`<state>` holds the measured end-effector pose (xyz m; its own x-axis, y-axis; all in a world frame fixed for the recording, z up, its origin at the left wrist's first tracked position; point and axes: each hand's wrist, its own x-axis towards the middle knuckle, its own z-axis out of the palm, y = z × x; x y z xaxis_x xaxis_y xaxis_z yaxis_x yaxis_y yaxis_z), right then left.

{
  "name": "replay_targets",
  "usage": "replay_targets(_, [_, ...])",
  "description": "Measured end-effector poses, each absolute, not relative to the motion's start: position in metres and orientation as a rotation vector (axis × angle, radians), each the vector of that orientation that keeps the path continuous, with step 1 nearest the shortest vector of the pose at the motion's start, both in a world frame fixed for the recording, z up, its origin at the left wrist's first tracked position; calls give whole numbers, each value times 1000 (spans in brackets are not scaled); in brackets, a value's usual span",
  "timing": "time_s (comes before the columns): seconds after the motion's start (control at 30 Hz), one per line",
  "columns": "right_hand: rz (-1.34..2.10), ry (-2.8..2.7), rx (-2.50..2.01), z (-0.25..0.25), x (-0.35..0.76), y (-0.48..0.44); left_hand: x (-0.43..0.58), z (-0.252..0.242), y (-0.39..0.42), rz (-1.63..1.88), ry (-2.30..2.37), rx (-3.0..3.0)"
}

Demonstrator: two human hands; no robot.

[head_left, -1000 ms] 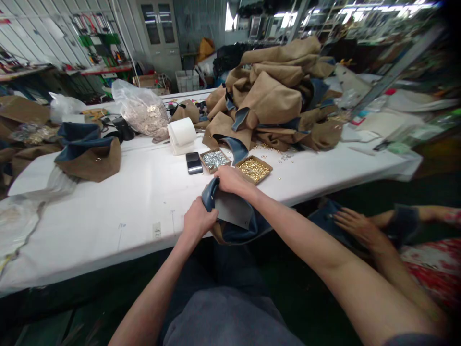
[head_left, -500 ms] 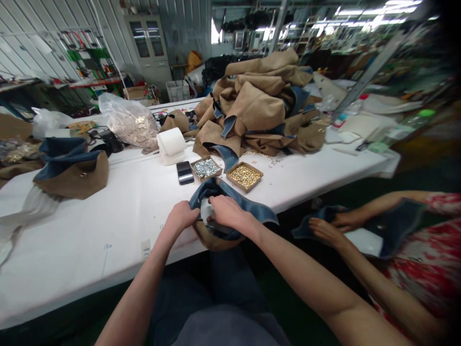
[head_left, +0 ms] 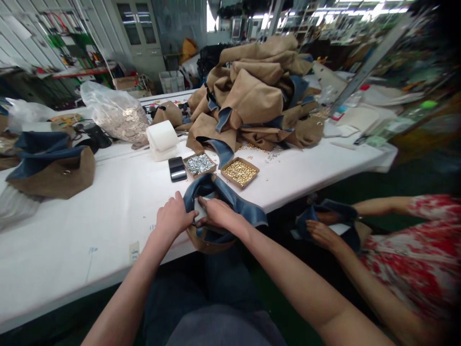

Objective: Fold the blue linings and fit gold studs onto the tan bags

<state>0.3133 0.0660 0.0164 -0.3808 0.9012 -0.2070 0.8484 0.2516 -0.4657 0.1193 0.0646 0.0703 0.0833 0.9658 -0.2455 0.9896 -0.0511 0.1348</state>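
A brown bag with blue lining (head_left: 212, 244) rests at the table's front edge, its mouth facing up. My left hand (head_left: 175, 214) grips the left rim of the bag, thumb inside and fingers outside. Inside the opening, my right hand (head_left: 218, 214) holds a white piece (head_left: 200, 209) against the inner left side; its fingertips are partly hidden. Just behind the bag are a tray of silver studs (head_left: 199, 164) and a tray of gold studs (head_left: 239, 172), with a black phone (head_left: 177, 169) to their left.
Brown bags (head_left: 255, 96) are heaped at the back of the white table (head_left: 118, 216). A white roll (head_left: 162, 139) and a plastic sack (head_left: 115, 113) stand left of them. Another bag (head_left: 54, 168) lies far left. At right, a person's hands (head_left: 324, 233) work on a blue-lined bag.
My left hand's fingers have spread more over the bag's outer rim. My right hand has moved slightly left inside the bag. The other person's hands and bag have shifted, and the view has turned slightly.
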Motion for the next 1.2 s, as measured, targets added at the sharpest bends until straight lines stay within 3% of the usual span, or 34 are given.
replay_targets(0.4, [793, -2403, -1615, 6, 317, 70, 145, 53, 33, 156, 2039, 2339])
replay_targets(0.77, [872, -2335, -1573, 2, 323, 72, 124, 51, 49, -180, 1955, 2225])
replay_targets(1.2, [862, -2360, -1560, 4, 322, 73, 124, 54, 64, -239, 2000, 2207])
